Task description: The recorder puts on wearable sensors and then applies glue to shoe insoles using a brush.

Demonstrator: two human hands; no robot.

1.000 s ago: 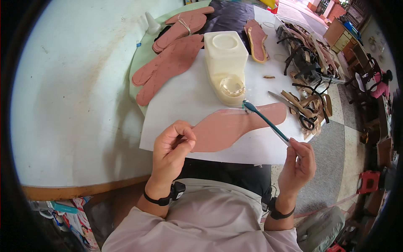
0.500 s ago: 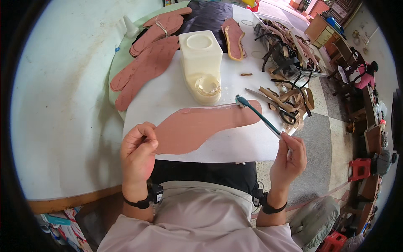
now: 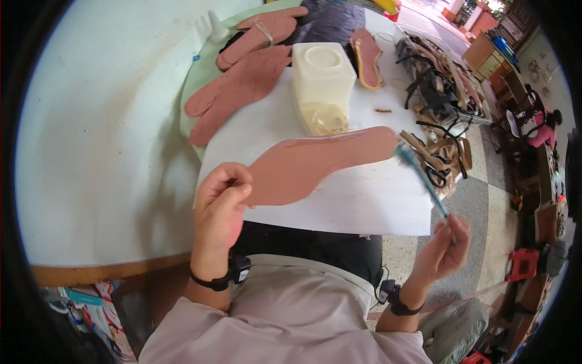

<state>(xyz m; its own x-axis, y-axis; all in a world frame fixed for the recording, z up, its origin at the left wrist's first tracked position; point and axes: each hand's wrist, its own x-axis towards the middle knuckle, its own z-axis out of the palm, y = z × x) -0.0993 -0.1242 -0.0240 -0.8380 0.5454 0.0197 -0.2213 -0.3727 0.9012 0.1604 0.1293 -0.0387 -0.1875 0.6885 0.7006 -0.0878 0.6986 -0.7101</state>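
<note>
At frame centre, a pink insole (image 3: pixel 321 164), its left end pinched by the closed left hand (image 3: pixel 222 203); at lower right, the closed right hand (image 3: pixel 445 247) grips a teal brush (image 3: pixel 428 184). Light, even edge strokes should serve best.

no legible text, labels, numbers, signs

A loose, pale greyish-beige shirt (image 3: pixel 291 309) with short, wide sleeves (image 3: pixel 188 327) drapes in soft folds, black cloth (image 3: pixel 303 239) showing past its hem. Both hands (image 3: pixel 219 203) (image 3: pixel 445 250) are bare. Black wrist straps (image 3: pixel 209 282) each carry a small, dark, boxy module (image 3: pixel 241 269); a thin dark cable (image 3: pixel 383 274) loops beside the right one.
</note>
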